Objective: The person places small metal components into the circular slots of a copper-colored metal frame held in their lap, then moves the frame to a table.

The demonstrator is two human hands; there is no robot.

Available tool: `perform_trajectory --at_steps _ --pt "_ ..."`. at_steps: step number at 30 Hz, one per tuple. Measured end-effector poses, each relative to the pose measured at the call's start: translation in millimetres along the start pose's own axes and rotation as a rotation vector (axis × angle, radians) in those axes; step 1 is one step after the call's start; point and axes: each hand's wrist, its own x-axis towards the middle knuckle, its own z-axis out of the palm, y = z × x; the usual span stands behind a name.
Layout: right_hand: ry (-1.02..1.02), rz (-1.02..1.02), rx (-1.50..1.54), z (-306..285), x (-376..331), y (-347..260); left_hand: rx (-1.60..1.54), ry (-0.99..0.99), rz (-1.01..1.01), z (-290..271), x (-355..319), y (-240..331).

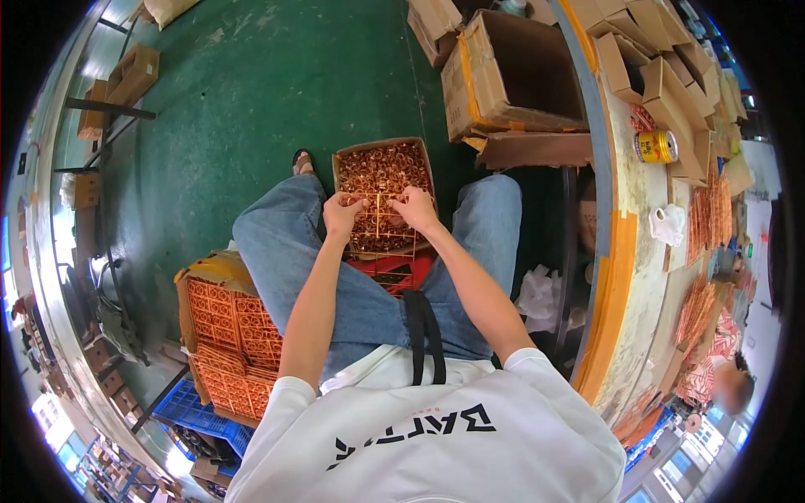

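Between my knees, both hands hold an orange plastic lattice frame (380,220), which looks like a moulding sprue, above a cardboard box (337,172). Loose, shiny copper-orange rings (381,168) fill the box. My left hand (342,213) pinches the frame's left side, thumb pointing inward. On the opposite side, my right hand (414,210) grips it with thumb and fingers closed. The frame's lower bars reach back toward my lap, over something red (401,267). Whether rings are still attached between my fingers is too small to tell.
Left of my leg, a carton (186,323) holds stacked orange lattice frames (235,323), by a blue crate (189,412). At right runs a long workbench (616,302) bearing a yellow can (656,147). A large open carton (478,84) stands ahead; another person (708,369) is far right.
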Motion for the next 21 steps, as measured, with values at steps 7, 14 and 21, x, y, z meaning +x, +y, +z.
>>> perform_trajectory --at_steps 7,14,21 --pt "-0.279 0.316 0.393 -25.4 -10.0 -22.4 -0.075 0.014 -0.214 6.1 -9.5 18.7" --pt "-0.324 0.080 0.522 -13.9 -7.2 -4.8 -0.119 -0.144 -0.193 -2.4 -5.4 5.6" --pt "-0.093 0.180 0.339 9.6 3.2 9.3 0.088 -0.001 -0.235 4.6 2.1 3.4"
